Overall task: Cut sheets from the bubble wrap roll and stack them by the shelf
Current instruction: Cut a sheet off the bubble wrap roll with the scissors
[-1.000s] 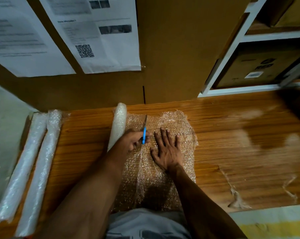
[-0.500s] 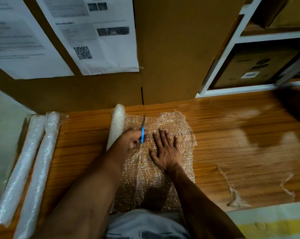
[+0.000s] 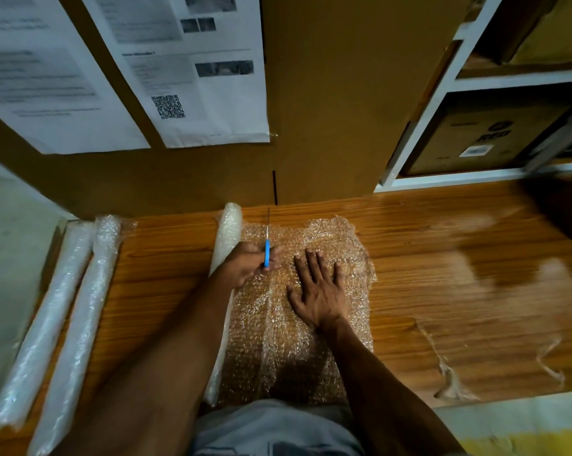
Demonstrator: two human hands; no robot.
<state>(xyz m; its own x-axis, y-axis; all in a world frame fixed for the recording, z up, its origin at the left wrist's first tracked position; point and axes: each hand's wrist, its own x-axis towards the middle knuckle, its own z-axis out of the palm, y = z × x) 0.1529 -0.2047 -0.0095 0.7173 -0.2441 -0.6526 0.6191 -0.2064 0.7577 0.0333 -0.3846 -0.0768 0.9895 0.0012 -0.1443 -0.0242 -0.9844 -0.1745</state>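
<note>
Barely moved since a second ago: scissors a little further along the cut, blades pointing away toward the cardboard wall. Left hand curled around the blue handles, just beside the bubble wrap roll, which lies at its left side on the wooden table. Right hand flat with straight, spread fingers, pressing the unrolled bubble wrap sheet to the table, right of the cut line. Sheet spread from the roll toward the right, under both hands, reaching down to the table's near edge. Counted: one roll in use, two more wrapped rolls side by side at the table's left edge, one pair of scissors, two printed papers taped on the wall. White shelf at upper right, with a cardboard box inside.
</note>
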